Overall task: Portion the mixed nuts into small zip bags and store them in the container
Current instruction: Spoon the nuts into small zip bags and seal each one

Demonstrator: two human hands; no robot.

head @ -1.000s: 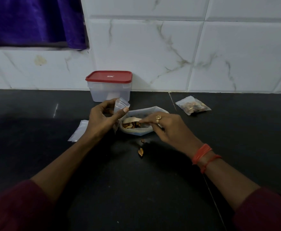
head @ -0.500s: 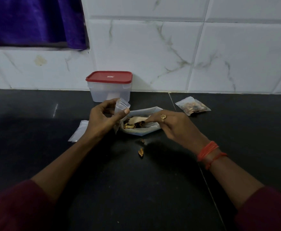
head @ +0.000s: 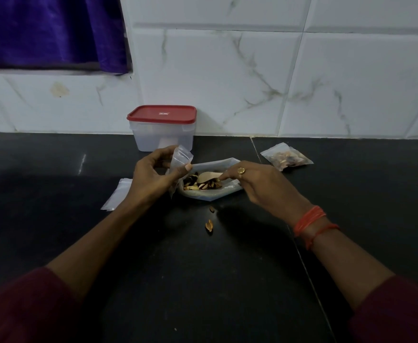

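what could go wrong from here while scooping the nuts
1. The small bag in the left hand is small and floppy; a full scoop may spill, as two loose nuts on the counter suggest.
2. The big bag lies soft and unbraced; the right hand digging could drag or tip it.

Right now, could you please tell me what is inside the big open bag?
Mixed nuts and a pale scoop that the right hand holds; anything under the scoop is covered.

Glossy marbled tiles (head: 227, 70), matt black counter (head: 178, 280) — clear plastic container (head: 162, 141) (smooth red lid (head: 162, 113)), filmy zip bag (head: 182, 157).
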